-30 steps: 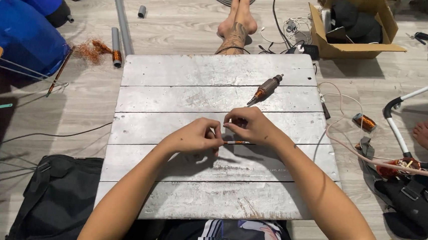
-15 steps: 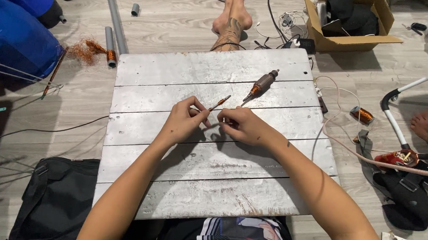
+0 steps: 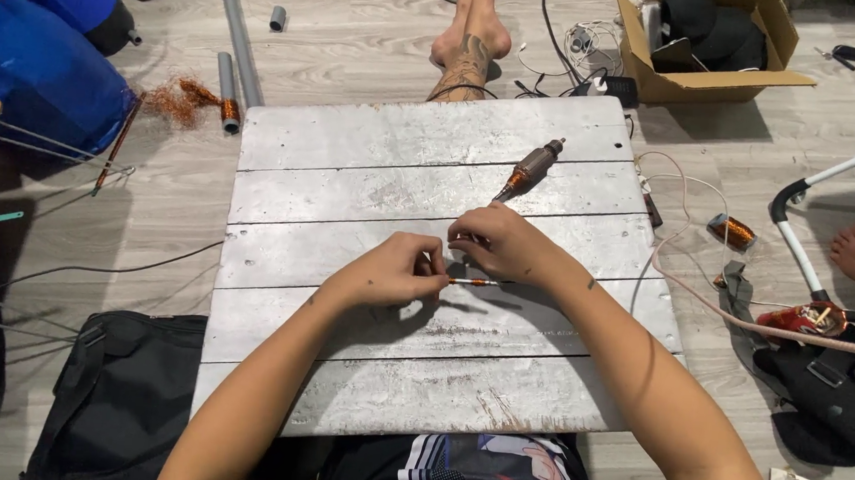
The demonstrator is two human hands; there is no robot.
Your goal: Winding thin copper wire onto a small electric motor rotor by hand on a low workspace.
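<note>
My left hand point(image 3: 390, 273) and my right hand point(image 3: 497, 243) meet over the middle of a worn white plank board point(image 3: 375, 136). Between their fingertips lies a thin rod with an orange copper-wound section point(image 3: 472, 281), held level just above the board. The left hand pinches its left end, while the right hand pinches the other end from above. Beyond the right hand, a small motor armature with copper winding point(image 3: 531, 169) rests on the board, apart from both hands.
Another person's bare feet point(image 3: 472, 33) rest past the board's far edge. A cardboard box point(image 3: 707, 49) sits far right, grey pipes point(image 3: 232, 46) and copper wire scraps point(image 3: 181, 101) far left. A black bag point(image 3: 120, 399) lies near left; cables and a copper coil point(image 3: 731, 231) lie right.
Both hands have drawn back toward me on the board and turned the thin rod from pointing up at the armature to lying level between the fingertips.
</note>
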